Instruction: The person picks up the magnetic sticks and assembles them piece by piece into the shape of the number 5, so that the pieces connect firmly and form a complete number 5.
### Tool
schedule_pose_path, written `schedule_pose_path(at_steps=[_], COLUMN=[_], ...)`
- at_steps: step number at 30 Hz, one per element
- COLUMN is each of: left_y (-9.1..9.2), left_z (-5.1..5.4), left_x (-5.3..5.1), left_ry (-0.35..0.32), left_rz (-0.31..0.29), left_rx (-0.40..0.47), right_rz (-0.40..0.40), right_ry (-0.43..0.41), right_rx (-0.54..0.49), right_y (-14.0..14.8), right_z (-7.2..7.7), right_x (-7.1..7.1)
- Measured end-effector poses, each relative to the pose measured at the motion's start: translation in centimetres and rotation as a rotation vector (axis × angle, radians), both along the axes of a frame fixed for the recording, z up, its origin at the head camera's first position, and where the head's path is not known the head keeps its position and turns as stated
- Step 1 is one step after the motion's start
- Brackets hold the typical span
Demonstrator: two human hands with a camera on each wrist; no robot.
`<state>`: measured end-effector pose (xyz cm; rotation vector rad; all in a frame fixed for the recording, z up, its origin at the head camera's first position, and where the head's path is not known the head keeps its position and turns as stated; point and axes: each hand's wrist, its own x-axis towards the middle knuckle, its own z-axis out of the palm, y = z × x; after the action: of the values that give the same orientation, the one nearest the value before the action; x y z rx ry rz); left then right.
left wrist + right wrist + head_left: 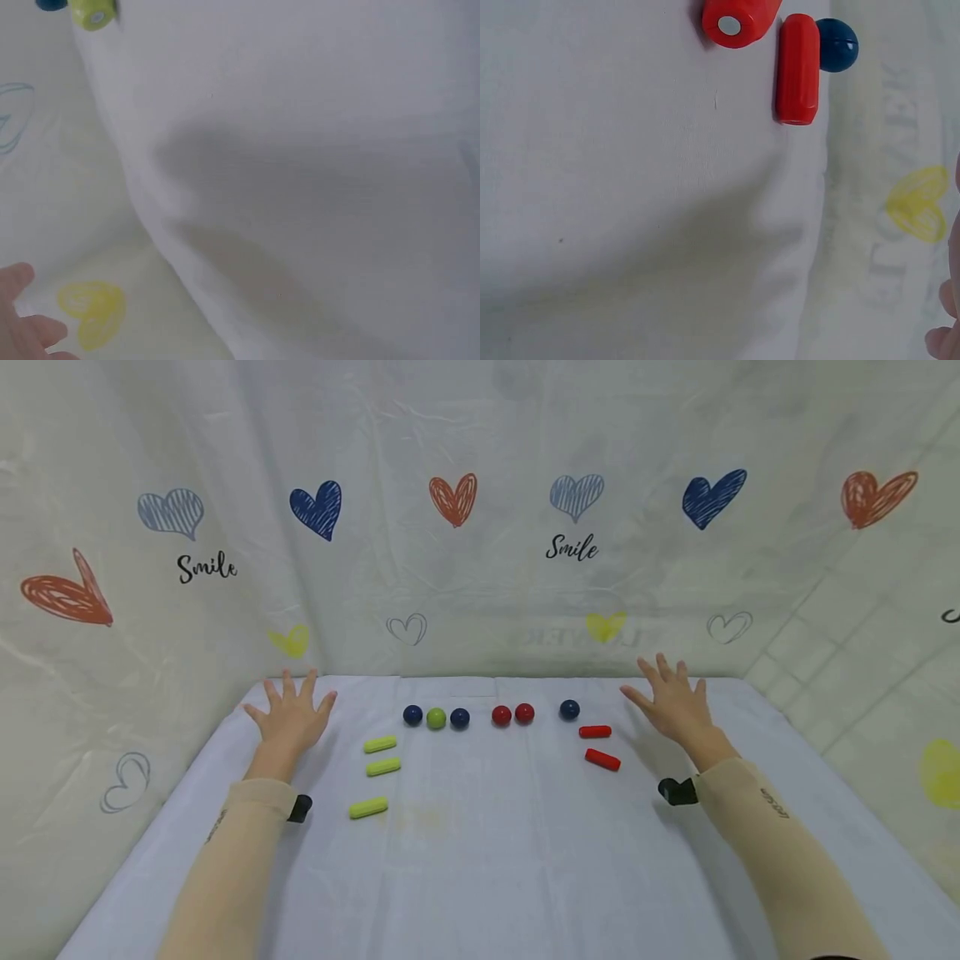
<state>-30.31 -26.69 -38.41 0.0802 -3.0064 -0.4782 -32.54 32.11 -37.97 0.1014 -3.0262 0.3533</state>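
Note:
My left hand (290,718) is spread with its fingers apart near the table's back left, holding nothing. To its right lie yellow-green rods (383,767), three in all. The right hand (678,706), also spread and free of objects, is at the back right. Nearest to it are two red rods (602,759) and a dark blue ball (569,709). Along the back stand more balls: a green ball (436,718) between two dark blue ones, then a pair of red balls (502,716). One red rod (799,71) shows beside the blue ball (838,45) in the right wrist view.
A white cloth (465,877) covers the table. Behind it hangs a pale sheet (495,427) printed with hearts and "Smile", meeting the table's back edge and rising at both sides. Each wrist carries a small black device (677,791).

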Motion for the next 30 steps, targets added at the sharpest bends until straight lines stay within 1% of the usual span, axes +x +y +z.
schedule_pose_path(at_steps=[6, 11, 18, 22, 26, 30], left_y=[0.2, 0.3, 0.3, 0.3, 0.5, 0.8], left_z=[-0.1, -0.3, -0.5, -0.5, -0.7, -0.8], left_x=[0.0, 0.0, -0.1, 0.0, -0.1, -0.2], left_ry=[0.024, 0.026, 0.062, 0.055, 0.061, 0.073], left_rz=[-0.025, -0.029, -0.038, -0.032, -0.040, -0.051], left_rx=[0.016, 0.037, 0.054, 0.104, 0.159, 0.185], right_rz=[-0.004, 0.006, 0.033, 0.030, 0.034, 0.032], right_ry=[0.015, 0.032, 0.057, 0.075, 0.093, 0.109], right_rx=[-0.010, -0.039, -0.077, -0.105, -0.137, -0.190], right_y=[-0.4, -0.5, -0.9, -1.3, -1.6, -1.8], right_z=[-0.1, -0.2, -0.1, -0.2, -0.3, -0.6], right_x=[0.2, 0.3, 0.3, 0.3, 0.3, 0.3])
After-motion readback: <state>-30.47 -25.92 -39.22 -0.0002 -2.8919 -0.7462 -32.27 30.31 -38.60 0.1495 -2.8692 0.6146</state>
